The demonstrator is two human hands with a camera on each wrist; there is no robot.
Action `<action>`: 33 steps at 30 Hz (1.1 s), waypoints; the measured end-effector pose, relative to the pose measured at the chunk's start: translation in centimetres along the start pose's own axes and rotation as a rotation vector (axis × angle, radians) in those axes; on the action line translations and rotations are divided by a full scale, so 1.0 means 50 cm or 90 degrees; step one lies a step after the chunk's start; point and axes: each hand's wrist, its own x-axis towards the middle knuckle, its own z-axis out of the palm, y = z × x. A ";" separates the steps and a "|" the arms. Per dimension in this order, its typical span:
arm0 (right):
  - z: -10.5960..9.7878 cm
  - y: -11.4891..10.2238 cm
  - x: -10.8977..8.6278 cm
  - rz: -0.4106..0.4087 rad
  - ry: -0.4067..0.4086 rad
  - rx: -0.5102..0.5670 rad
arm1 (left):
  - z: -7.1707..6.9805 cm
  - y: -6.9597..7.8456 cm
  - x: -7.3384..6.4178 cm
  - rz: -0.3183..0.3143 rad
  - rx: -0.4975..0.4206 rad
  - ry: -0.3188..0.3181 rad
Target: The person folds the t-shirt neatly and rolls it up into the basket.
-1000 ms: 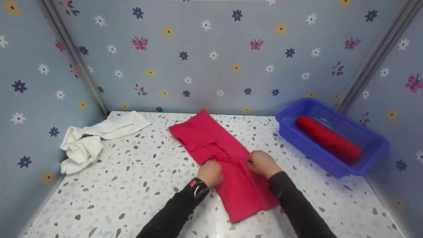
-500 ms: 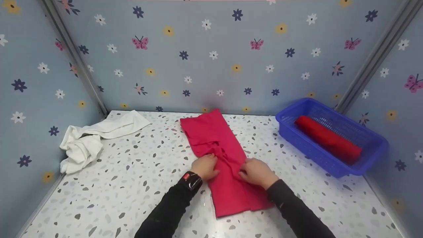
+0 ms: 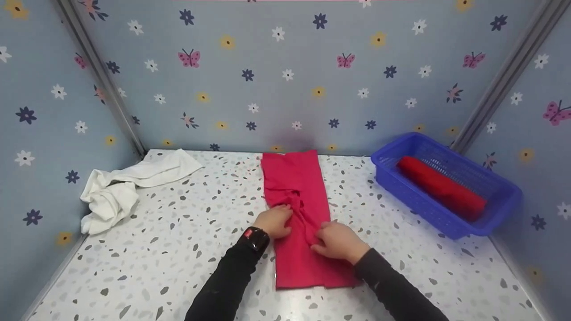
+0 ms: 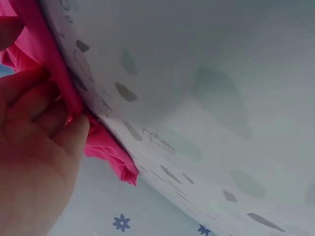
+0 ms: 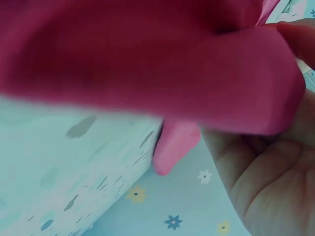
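Note:
A pinkish-red cloth, folded into a long strip, lies upright down the middle of the speckled tabletop, its middle bunched and creased. My left hand grips its left edge; in the left wrist view the fingers curl at the cloth's edge, with the thumb on the other side. On the right edge, slightly nearer to me, my right hand holds the cloth. The right wrist view has a raised fold between thumb and fingers, hiding part of the hand.
A crumpled white cloth lies at the left by the wall. At the right, a blue plastic basket holds a rolled red cloth. Flower-patterned panels enclose the speckled tabletop at the back and both sides.
The pinkish-red cloth has turned from a diagonal lie to nearly straight up and down, its far end swinging right and its near end left. Both hands have shifted slightly left with it.

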 end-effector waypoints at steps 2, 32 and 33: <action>0.000 -0.003 0.001 -0.002 -0.003 -0.005 | -0.001 0.001 0.002 -0.003 0.000 0.000; 0.003 -0.001 0.046 0.032 -0.011 0.015 | 0.004 -0.002 0.037 -0.040 0.032 0.050; 0.003 0.000 0.046 0.033 -0.010 0.013 | 0.004 -0.002 0.037 -0.040 0.031 0.051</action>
